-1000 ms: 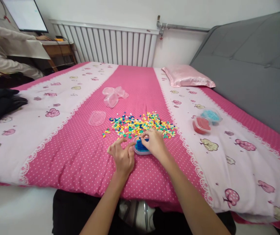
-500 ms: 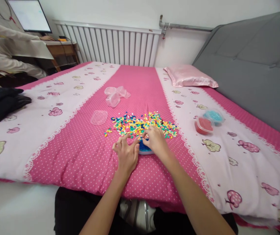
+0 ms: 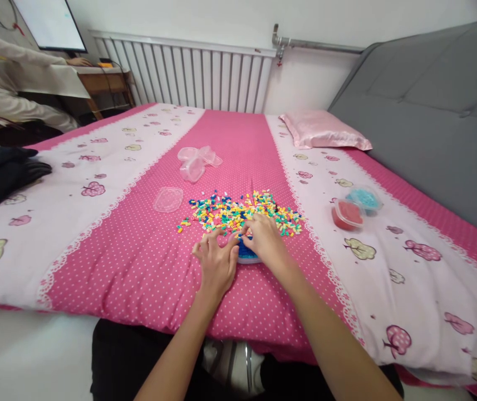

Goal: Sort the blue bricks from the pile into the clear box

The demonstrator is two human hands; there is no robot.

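Observation:
A heap of small coloured capsules (image 3: 217,214), yellow, green, blue, white and pink, is spread over the pink bedspread. In front of it sits a clear tub (image 3: 250,260) filled with blue pieces, partly covered by my hands. My left hand (image 3: 216,259) is at the tub's left side, its thumb and forefinger closed together and its other fingers bent. From the right, my right hand (image 3: 261,236) reaches over the tub with thumb and forefinger pinched. The fingertips of both hands nearly meet above the tub; whatever is between them is too small to make out.
Clear plastic lids or empty tubs (image 3: 193,167) lie beyond the heap, with one flat lid (image 3: 168,199) nearer. On the right are a tub of red pieces (image 3: 347,214) and a tub of light-blue pieces (image 3: 364,199). Dark clothing (image 3: 0,174) lies left; another person's arm (image 3: 25,55) rests by a monitor.
My hands stay almost in place above the tub, with only a slight shift of the fingers. The capsules and tubs have not visibly moved.

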